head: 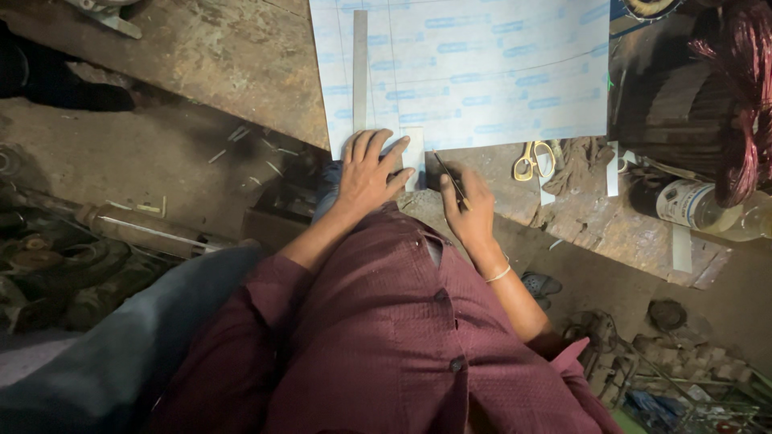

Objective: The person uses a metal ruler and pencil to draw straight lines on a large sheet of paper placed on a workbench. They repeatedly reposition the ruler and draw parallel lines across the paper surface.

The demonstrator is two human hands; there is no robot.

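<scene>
Left hand (pixel 368 170): fingers spread, palm pressed flat on the near corner of a large pale sheet with faint blue repeated print (pixel 482 72), right at the bench edge. Right hand (pixel 469 207): fingers pinched round a thin dark pencil-like scribing tool (pixel 450 177), tip touching the sheet's near edge just beside the left hand. A thin bangle (pixel 499 274) sits on the right wrist.

Long flat grey metal ruler (pixel 359 68) lies on the sheet, running away from the person; its near end is hidden under the left fingers.

Sheet covers most of the far bench area. Its near-left corner reaches the edge of the worn, rust-stained metal workbench (pixel 241 64).

Right of the right hand: scissors with yellow handles (pixel 533 159) lie on the bench just below the sheet's edge, beside a crumpled brownish rag (pixel 575 161). Further right: a dark bottle with a white wrap-around label (pixel 683 203), lying on its side, near the bench's right end. Above it, a bundle of reddish copper wire (pixel 744 96) and dark winding parts crowd the far-right corner.

A narrow white strip (pixel 681 247) lies near the bench's right edge.

Open bench is left of the sheet, bare and unobstructed. Below the bench edge at left: dusty floor with a long metal cylinder (pixel 145 229) and scrap parts.
</scene>
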